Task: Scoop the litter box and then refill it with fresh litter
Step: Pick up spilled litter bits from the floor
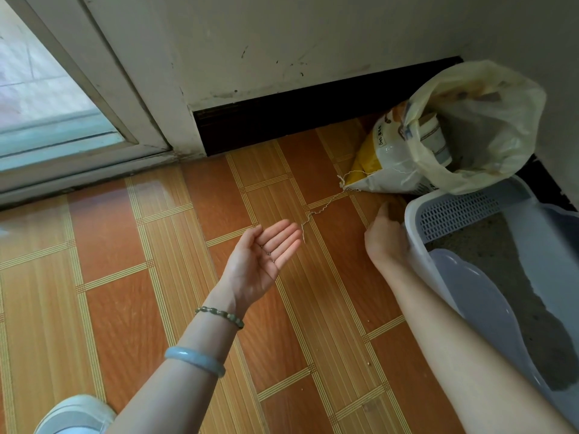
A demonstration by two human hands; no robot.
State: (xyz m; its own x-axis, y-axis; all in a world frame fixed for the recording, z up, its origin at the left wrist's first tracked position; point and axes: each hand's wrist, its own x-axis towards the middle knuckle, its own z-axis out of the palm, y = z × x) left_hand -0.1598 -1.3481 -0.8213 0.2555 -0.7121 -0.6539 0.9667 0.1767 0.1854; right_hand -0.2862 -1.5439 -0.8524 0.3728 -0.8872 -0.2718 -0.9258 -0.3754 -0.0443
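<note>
Right hand (383, 239) grips litter box (411, 216), fingers hidden; left hand (260, 261) flat.

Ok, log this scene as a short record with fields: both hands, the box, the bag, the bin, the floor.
left hand: open, palm up, a few dark grains on the fingers
right hand: holds the near left rim of the litter box
litter: grey, inside the box
litter bag: yellow and white, lying on the floor by the wall, loose thread trailing from it
bin bag: pale yellow, open, beyond the box
floor: orange tiles, a few stray grains
</note>
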